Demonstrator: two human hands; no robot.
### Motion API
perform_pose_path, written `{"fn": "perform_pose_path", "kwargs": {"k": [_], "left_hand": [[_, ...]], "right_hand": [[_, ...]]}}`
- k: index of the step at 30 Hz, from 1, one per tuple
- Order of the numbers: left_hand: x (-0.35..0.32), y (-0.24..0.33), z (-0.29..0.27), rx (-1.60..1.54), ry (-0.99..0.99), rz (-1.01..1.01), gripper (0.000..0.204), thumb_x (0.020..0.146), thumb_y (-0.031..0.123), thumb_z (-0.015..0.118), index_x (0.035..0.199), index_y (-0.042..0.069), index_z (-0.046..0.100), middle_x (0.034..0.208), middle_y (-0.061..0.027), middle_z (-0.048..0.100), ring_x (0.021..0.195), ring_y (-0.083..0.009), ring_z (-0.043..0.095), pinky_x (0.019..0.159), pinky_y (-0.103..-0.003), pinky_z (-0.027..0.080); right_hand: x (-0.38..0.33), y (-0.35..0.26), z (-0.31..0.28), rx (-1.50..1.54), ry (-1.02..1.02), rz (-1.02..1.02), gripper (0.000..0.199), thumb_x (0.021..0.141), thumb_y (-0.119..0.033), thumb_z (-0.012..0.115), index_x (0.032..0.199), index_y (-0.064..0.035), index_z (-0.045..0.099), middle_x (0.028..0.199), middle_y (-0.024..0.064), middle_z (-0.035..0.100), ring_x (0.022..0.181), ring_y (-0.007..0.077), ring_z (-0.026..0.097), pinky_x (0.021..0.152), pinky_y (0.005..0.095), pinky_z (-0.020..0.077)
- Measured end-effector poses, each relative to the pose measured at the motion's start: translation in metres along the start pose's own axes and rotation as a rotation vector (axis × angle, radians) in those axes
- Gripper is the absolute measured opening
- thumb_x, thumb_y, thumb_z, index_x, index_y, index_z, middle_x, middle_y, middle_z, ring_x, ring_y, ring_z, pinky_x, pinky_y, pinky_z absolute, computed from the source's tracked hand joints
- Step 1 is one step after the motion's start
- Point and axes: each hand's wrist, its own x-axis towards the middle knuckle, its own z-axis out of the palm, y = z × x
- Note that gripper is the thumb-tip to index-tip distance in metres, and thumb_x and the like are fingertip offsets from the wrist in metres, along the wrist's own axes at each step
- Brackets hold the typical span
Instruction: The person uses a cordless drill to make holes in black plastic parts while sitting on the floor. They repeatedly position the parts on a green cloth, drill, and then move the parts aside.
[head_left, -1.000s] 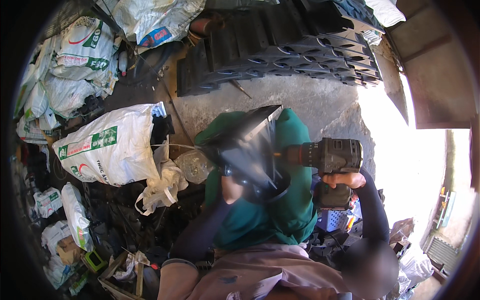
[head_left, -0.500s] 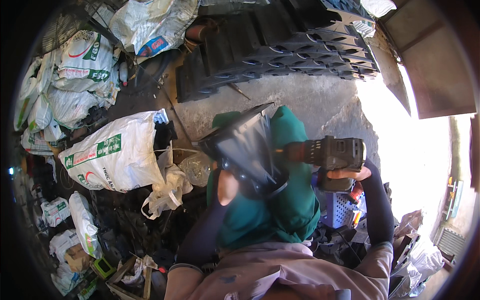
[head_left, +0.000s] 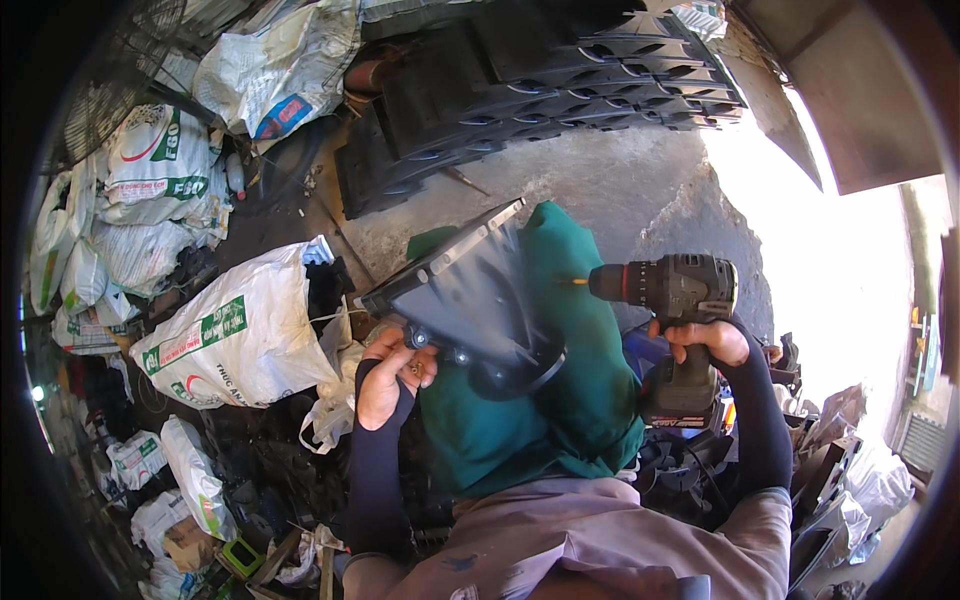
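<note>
Head view, looking down at a person working over a lap draped in a green cloth [head_left: 560, 420]. The left hand [head_left: 392, 372] grips the lower left edge of a dark flat panel [head_left: 470, 290], fingers curled together around the edge beside small round fittings; the panel stands tilted on the cloth, its pale metal-trimmed upper edge pointing toward the top left. The right hand [head_left: 706, 342] is closed around the handle of a black cordless drill [head_left: 672, 300], fingers wrapped tight beneath the motor housing, with the battery block hanging below the hand. The drill lies level, its red-ringed chuck and short bit pointing left toward the right side of the panel; whether the bit tip touches the panel or the cloth cannot be told. Both forearms wear dark sleeves. On the concrete floor [head_left: 620, 190] beyond the lap, a stack of black ribbed plastic parts [head_left: 560, 70] lies along the top edge. To the left of the panel sits a white woven sack [head_left: 230, 335] with green print, with more sacks [head_left: 150, 190] piled further left.
</note>
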Motion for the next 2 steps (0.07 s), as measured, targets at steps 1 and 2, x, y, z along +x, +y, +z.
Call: {"fn": "perform_pose_path", "kwargs": {"k": [1, 2], "left_hand": [[0.0023, -0.0011, 0.0, 0.06, -0.033, -0.013, 0.016, 0.094, 0.005, 0.051, 0.107, 0.001, 0.057, 0.092, -0.0158, 0.065, 0.075, -0.0244, 0.064, 0.064, -0.032, 0.049], [0.0059, -0.0029, -0.0001, 0.115, -0.064, -0.02, 0.019, 0.094, 0.007, 0.052, 0.111, 0.001, 0.055, 0.09, -0.0155, 0.066, 0.075, -0.0251, 0.064, 0.065, -0.032, 0.049]], "right_hand": [[-0.0012, 0.0027, -0.0038, 0.002, 0.042, 0.048, 0.031, 0.077, -0.004, 0.062, 0.107, 0.0031, 0.062, 0.096, 0.0122, 0.067, 0.063, 0.0158, 0.061, 0.06, 0.0292, 0.0508], [-0.0054, 0.0028, -0.0094, -0.075, 0.042, 0.058, 0.03, 0.081, -0.007, 0.064, 0.109, 0.0022, 0.062, 0.097, 0.012, 0.067, 0.063, 0.0149, 0.061, 0.063, 0.0282, 0.0509]]}}
